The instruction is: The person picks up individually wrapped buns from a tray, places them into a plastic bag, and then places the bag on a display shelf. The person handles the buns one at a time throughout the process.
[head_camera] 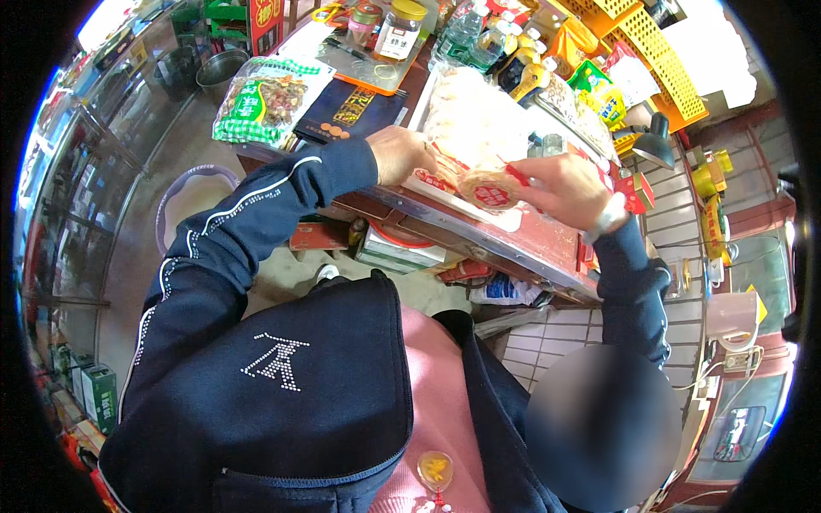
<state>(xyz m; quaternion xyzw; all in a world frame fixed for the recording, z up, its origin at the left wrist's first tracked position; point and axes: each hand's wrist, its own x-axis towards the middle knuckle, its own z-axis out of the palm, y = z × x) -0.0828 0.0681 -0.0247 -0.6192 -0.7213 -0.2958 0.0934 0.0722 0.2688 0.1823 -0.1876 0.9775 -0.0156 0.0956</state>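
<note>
My right hand (564,186) pinches the red-edged top of a round, flat food packet (490,188), pale with a red printed seal. Just left of it, my left hand (404,154) has its fingers curled on the near end of a large clear plastic bag (474,109), overexposed by bright light. Other red-printed packets (442,170) show at the bag's near end, between my hands. The bag lies on a white board on the reddish-brown counter (551,240). My left fingertips are partly hidden.
A bag of snacks (266,102) and a dark blue box (353,112) lie left on the counter. Jars (397,32) stand behind them. Water bottles (462,35) and a black lamp (654,144) stand farther back and right. A bucket (195,192) stands on the floor.
</note>
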